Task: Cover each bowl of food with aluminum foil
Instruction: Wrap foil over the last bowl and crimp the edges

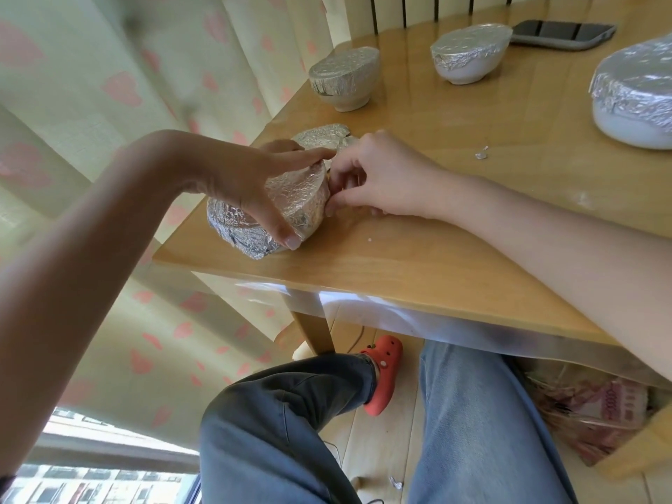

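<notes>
Foil, crinkled and silver, wraps the bowl [291, 209] I am working on, which sits near the left corner of the wooden surface [418, 256]; my left hand [251, 187] lies over its top and near side, index finger stretched along the rim, thumb pressing the foil down at the lower edge, so those fingers are spread and curved around the bowl; my right hand [374, 176] comes in from the other side, its fingers [336, 209] curled and pinching the foil at the bowl's right edge; a second foil-wrapped bundle [236, 227] lies just beside the bowl on its left, touching it as far as I can tell, and a loose crumpled piece of foil [322, 136] shows just beyond my hands; farther back stand three covered bowls, well apart from one another: a beige one [345, 80], a small white one [469, 52], and a large white one [636, 96] at the right edge of the view; a dark phone [563, 32] lies behind the small white bowl; a tiny foil scrap [482, 154] rests on the surface to the right of my hands; below the surface I see my jeans [472, 412] and an orange clog [381, 372] on the wooden floor.
</notes>
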Demonstrator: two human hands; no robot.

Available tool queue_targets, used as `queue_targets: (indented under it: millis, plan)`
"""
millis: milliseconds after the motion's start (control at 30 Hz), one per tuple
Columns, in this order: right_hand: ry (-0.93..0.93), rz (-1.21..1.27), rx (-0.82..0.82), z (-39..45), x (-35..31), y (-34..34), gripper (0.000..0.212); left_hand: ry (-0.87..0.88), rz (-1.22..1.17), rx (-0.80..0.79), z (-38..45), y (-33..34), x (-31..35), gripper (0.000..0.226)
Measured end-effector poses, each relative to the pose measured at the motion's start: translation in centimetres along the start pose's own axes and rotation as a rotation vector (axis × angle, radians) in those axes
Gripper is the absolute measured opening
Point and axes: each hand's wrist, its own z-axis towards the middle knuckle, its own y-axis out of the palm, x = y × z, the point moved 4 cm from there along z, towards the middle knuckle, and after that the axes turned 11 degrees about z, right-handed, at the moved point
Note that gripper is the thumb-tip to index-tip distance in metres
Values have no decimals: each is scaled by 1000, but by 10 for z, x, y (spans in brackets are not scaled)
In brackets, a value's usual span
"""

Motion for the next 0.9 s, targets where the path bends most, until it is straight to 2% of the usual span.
queue_targets:
  millis: [167, 267, 367, 467, 600, 667, 833, 900]
  plan:
    - [-53, -326, 59, 3, -5, -11, 33, -10, 17, -14, 0, 0, -3, 142]
    - [-86, -421, 19, 14, -13, -17, 38, -34, 22, -31, 0, -1, -2, 143]
    - [-60, -432, -56, 30, -17, -19, 42, -56, 41, -36, 0, -1, -3, 144]
    - [-62, -404, -63, 34, -17, -16, 45, -52, 51, -48, -2, -1, -5, 142]
    - [-55, -221, -104, 24, -14, -19, 43, -40, 84, -43, -2, 1, -4, 139]
    - [-46, -112, -66, 24, -16, -23, 44, -34, 75, -33, 0, 1, -6, 137]
    - [-53, -325, 47, 21, -10, -21, 57, -32, 86, 29, -1, 1, -3, 130]
    - [-29, -331, 67, 20, -5, -27, 55, -110, 91, 94, -2, 1, 2, 122]
